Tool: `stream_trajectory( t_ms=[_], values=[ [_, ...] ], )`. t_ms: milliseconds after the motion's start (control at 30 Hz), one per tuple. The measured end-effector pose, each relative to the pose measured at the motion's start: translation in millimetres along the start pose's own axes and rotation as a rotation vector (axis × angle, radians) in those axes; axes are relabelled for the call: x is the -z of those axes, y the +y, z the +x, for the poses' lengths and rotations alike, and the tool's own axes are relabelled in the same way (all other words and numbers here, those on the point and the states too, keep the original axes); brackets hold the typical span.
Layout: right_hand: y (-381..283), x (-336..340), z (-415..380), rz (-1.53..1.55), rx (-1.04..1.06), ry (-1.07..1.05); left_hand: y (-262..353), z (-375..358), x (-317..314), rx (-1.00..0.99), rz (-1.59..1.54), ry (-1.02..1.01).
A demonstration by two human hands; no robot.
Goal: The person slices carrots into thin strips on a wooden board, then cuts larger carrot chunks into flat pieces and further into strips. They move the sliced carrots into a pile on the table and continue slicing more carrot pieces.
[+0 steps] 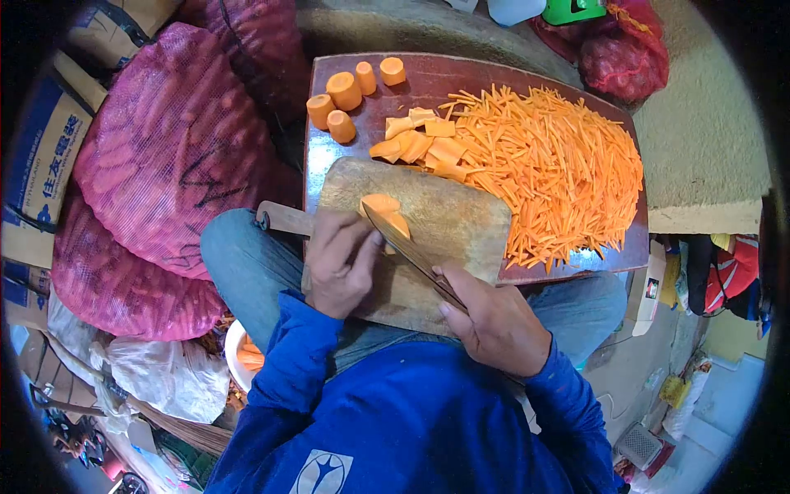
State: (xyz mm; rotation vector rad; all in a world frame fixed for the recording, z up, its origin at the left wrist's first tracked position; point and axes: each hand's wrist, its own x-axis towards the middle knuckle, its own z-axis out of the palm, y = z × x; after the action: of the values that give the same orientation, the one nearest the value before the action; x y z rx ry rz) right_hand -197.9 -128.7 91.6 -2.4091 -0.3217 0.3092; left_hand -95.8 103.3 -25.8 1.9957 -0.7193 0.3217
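Note:
My right hand [498, 321] is closed around the handle of a knife [411, 253], whose blade slants up to the left across the wooden cutting board [461, 218]. At the blade's tip lies a cut carrot piece [381, 203], partly behind the blade. My left hand [341, 263] has its fingers curled against the near side of this carrot, with the fingertips close to the blade. Just beyond the board lie flat carrot slices [417, 148]. To their right spreads a large heap of carrot sticks [547, 173].
Several carrot chunks [343, 90] stand at the far left of the dark red table [461, 72]. A wooden handle [284, 219] juts out left of the board. Full pink mesh sacks [173, 156] crowd the left side. A white bowl [237, 354] sits below my left arm.

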Motion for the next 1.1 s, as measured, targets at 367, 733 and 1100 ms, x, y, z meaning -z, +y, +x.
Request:
stream_trajectory(
  t_ms=[367, 733, 1100],
  values=[
    [10, -10, -26, 0.067, 0.019, 0.072, -49, 62, 8, -0.117, 0.293, -0.319],
    [11, -13, -28, 0.145, -0.063, 0.067, -39, 113, -4, -0.279, 0.245, 0.026],
    [4, -12, -23, 0.091, 0.001, 0.094, 31, -15, -8, -0.182, 0.164, -0.007]
  ],
)
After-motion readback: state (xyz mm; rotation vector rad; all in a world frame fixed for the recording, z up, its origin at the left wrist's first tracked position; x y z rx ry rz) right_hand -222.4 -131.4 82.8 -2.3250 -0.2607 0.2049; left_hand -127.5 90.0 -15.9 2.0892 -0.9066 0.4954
